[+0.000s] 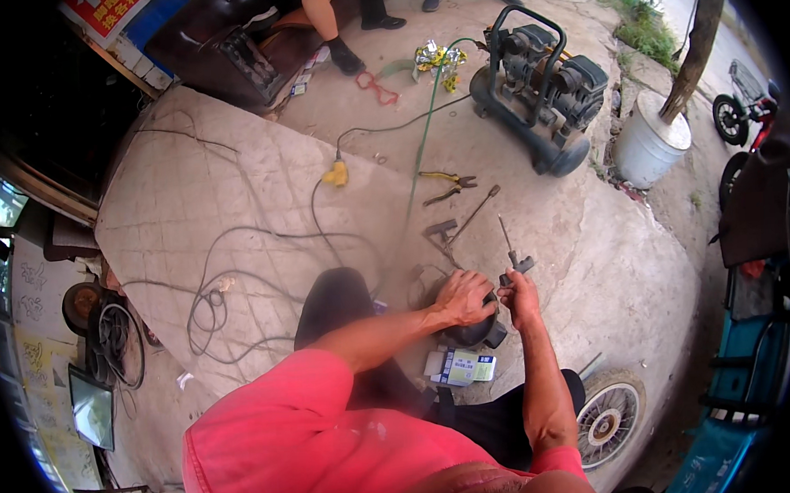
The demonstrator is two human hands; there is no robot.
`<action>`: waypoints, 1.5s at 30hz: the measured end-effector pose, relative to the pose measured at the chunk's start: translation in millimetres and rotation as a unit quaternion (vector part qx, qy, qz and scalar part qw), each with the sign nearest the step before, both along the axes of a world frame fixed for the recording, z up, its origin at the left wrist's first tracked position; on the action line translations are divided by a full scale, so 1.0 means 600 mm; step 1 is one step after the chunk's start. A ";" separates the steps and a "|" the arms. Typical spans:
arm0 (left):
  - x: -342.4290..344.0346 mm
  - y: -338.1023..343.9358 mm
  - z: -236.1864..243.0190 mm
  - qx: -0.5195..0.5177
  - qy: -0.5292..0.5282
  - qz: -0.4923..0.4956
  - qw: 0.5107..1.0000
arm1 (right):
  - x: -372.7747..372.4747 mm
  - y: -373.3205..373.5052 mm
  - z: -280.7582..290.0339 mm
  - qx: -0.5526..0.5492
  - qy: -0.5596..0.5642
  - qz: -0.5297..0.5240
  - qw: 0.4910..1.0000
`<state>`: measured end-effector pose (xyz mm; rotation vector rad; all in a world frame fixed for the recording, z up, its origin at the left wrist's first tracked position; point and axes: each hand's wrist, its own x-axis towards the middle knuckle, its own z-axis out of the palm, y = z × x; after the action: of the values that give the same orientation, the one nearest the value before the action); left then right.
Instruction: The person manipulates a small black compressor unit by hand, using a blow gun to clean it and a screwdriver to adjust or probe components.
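Note:
My left hand (462,298) is closed over the top of a dark rounded object (475,333) in front of my body. Its exact kind is hard to make out, as my hand hides part of it. Close beside it, my right hand (521,297) grips a dark-handled tool (523,265) whose long thin metal shaft points away from me. A small white and blue box (468,367) lies just nearer than the dark object. Beyond my hands on the concrete are yellow-handled pliers (446,183), a T-shaped tool (443,229) and a long metal rod tool (475,211).
An air compressor (542,90) stands far right, a green hose (424,139) running from it. A black cable (236,231) with a yellow connector (335,173) trails leftward. A white bucket (650,143) holds a post. A spoked wheel (610,418) lies near right. Other people's legs show at the back.

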<state>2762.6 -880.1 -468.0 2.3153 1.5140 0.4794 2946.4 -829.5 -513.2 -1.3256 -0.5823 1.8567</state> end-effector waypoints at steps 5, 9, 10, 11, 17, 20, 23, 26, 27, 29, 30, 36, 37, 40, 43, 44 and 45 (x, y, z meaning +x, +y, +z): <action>-0.002 0.000 -0.006 0.027 0.007 0.007 1.000 | -0.007 -0.005 0.007 0.002 -0.008 0.005 1.000; -0.002 0.005 0.003 0.002 0.026 0.007 1.000 | -0.007 -0.005 0.012 0.006 -0.013 0.015 1.000; 0.003 0.007 0.011 0.010 0.032 0.002 0.999 | -0.003 -0.002 0.015 0.009 -0.012 0.017 1.000; 0.006 0.003 0.009 0.012 0.031 0.001 0.999 | -0.004 -0.002 0.017 0.009 -0.014 0.019 1.000; 0.004 -0.007 -0.009 0.004 0.024 0.017 1.000 | -0.014 -0.007 0.016 0.010 -0.009 0.017 1.000; 0.002 0.005 0.003 -0.009 0.025 0.011 1.000 | -0.011 0.000 0.010 0.013 0.000 0.020 1.000; 0.003 0.008 0.002 0.010 0.013 0.012 1.000 | -0.009 -0.001 0.016 0.012 -0.010 0.023 1.000; 0.007 0.000 0.021 -0.050 0.040 0.007 0.998 | -0.007 -0.004 0.008 0.006 -0.015 0.024 1.000; 0.008 0.005 0.020 -0.032 0.033 0.003 0.999 | -0.006 -0.001 0.008 0.002 -0.019 0.022 1.000; 0.003 -0.002 0.004 -0.008 0.024 0.003 1.000 | -0.015 -0.006 0.031 0.007 -0.009 0.021 1.000; 0.001 -0.001 -0.008 0.019 0.025 0.010 0.999 | -0.018 -0.005 0.033 0.008 -0.004 0.023 1.000; 0.001 0.006 -0.004 -0.041 0.021 0.003 0.999 | -0.013 -0.002 0.025 0.011 -0.017 0.031 0.999; 0.001 0.006 -0.003 -0.041 0.025 0.001 0.999 | -0.013 -0.002 0.025 0.008 -0.020 0.032 0.999; 0.000 0.006 -0.003 -0.033 0.030 -0.001 0.999 | -0.014 -0.001 0.021 0.011 -0.021 0.035 0.999; 0.000 0.004 -0.006 -0.019 0.025 0.000 1.000 | -0.016 0.000 0.016 0.015 -0.023 0.037 0.999; 0.000 0.003 -0.007 -0.016 0.023 0.001 1.000 | -0.016 -0.001 0.015 0.015 -0.024 0.037 0.999; 0.000 0.002 -0.008 -0.013 0.020 0.002 1.000 | -0.017 -0.001 0.014 0.015 -0.025 0.038 0.999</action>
<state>2762.5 -878.7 -472.5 2.3150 1.5348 0.4132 2936.4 -830.1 -504.5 -1.3510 -0.6934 1.8725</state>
